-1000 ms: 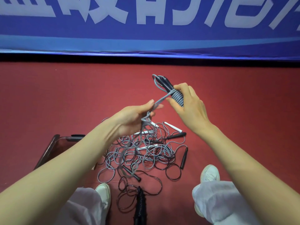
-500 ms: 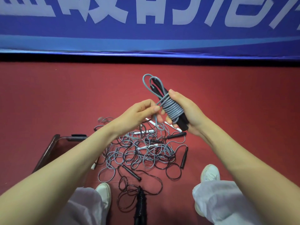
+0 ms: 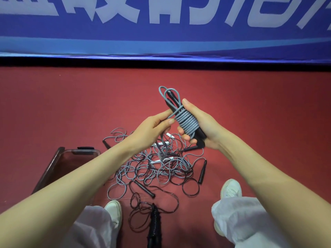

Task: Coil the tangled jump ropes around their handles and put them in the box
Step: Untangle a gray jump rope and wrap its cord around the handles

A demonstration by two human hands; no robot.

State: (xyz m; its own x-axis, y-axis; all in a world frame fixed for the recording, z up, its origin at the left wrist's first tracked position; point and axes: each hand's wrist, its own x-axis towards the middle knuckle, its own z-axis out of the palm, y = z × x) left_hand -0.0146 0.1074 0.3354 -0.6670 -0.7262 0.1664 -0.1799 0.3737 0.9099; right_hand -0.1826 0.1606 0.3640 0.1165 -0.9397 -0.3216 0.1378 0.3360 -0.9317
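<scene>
Roughly at the middle of the view, both hands are up above the red floor (image 3: 259,104) and close together, working on one grey jump rope (image 3: 187,122). The right hand (image 3: 206,129) is curled round the rope's two black handles (image 3: 200,140), held side by side as a bundle that tilts from near right to far left. The thumb lies along the far side and the fingertips show under the near end. Grey cord is wound in tight turns round the middle of the handles, and a loop of it sticks out past their far ends. The left hand (image 3: 150,130) pinches the loose stretch of that cord between thumb and forefinger, just left of the winding and almost touching it. From this hand a blurred grey strand hangs down toward the pile.

On the floor below the hands lies the tangle of jump ropes (image 3: 161,169), grey and black cords looped over each other, with several black handles and a few white ones among them. One black handle (image 3: 202,173) lies at the pile's right edge. Nearer the person, between two white shoes, sits a black rope already coiled on its handles (image 3: 155,222).

A clear plastic box (image 3: 84,152) stands left of the pile, partly hidden by the left forearm. A blue banner (image 3: 161,42) with white lettering runs along the far side.
</scene>
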